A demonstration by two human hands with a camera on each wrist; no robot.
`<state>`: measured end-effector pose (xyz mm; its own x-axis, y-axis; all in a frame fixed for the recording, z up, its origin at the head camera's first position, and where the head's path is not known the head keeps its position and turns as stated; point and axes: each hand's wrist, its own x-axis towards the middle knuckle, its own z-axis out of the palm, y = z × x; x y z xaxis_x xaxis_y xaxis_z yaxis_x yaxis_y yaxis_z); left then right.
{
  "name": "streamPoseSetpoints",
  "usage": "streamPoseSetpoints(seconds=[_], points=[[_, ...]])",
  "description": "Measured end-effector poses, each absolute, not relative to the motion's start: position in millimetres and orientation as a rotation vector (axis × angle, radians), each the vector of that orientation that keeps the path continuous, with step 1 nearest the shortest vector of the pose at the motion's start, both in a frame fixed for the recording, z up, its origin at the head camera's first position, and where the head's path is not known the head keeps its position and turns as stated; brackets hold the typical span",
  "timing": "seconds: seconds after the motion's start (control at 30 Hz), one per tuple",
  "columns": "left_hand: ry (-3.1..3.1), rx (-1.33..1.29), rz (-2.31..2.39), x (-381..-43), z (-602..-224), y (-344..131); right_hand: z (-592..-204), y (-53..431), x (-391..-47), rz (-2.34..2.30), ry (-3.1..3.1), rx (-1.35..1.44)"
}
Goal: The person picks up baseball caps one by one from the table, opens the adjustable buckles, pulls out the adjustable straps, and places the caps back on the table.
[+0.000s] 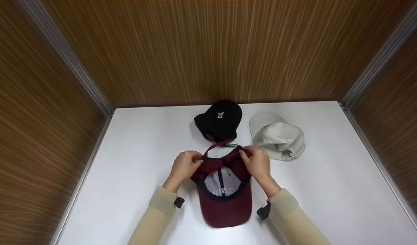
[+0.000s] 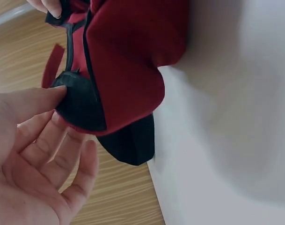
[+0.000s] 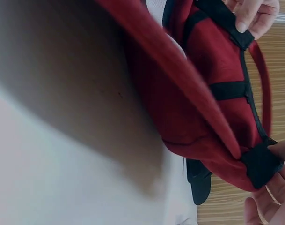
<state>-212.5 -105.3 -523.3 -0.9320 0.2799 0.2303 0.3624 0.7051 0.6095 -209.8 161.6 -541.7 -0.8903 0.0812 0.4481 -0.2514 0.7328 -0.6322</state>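
A dark red baseball cap (image 1: 225, 214) is held between both hands, its brim toward me and its inside facing up, with mirrored lettering on the pale lining. The left hand (image 1: 186, 166) pinches the left end of the cap's back edge between thumb and fingers. At the opposite end, the right hand (image 1: 258, 163) pinches the dark inner band. A loose red strap (image 1: 213, 147) arches from the back edge toward the black cap. Close up in the left wrist view, the left thumb presses on the black band (image 2: 81, 103).
Behind the red cap, a black cap (image 1: 220, 119) with a white letter lies on the white table (image 1: 133, 163). A cream cap (image 1: 280, 136) sits to its right, near the right hand. Wood-patterned panels (image 1: 201, 51) enclose the table at the back and sides.
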Motion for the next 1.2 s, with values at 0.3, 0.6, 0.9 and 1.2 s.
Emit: streamPoseSetpoints(seconds=[0.3, 0.6, 0.9, 1.2], points=[[-2.691, -0.363, -1.141, -218.0, -530.9, -106.0, -535.7, 172.8, -201.9, 1.152, -2.578, 0.159], [-2.594, -0.268, -1.293, -220.8, -536.8, -105.2, -532.8, 194.5, -184.5, 1.305, -2.799, 0.171], [-2.602, -0.231, -1.308, -219.1, -535.6, -103.6, -538.8, 207.4, -167.3, 1.556, -3.038, 0.294], [-2.588, -0.245, -1.315, -219.5, -534.5, -103.8, -546.8, 205.9, -164.1, 1.999, -2.922, 0.187]])
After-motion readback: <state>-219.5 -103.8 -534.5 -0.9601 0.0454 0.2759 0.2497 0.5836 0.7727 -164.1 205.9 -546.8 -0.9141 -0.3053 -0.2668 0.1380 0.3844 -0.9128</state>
